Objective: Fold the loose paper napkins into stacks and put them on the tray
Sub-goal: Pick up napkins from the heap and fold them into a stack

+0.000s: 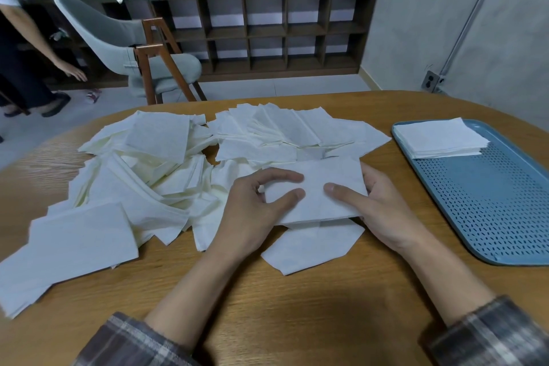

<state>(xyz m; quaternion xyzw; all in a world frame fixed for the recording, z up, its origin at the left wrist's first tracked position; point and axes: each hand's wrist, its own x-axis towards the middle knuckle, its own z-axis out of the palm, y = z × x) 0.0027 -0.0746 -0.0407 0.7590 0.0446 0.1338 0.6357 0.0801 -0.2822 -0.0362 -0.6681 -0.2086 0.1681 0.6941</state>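
Both hands hold one folded white napkin (319, 187) just above the wooden table (267, 300). My left hand (252, 211) pinches its left edge between thumb and forefinger. My right hand (374, 211) grips its right edge, thumb on top and fingers underneath. Another napkin (309, 246) lies flat below it. A wide heap of loose napkins (166, 163) covers the table's left and middle. At the right sits a blue perforated tray (490, 205), and a stack of folded napkins (442, 140) rests in its far corner.
A grey chair with wooden legs (142, 59) stands beyond the table's far edge. Another person (23, 62) stands at the far left. A dark shelf unit (267, 33) with potted plants on top lines the back wall.
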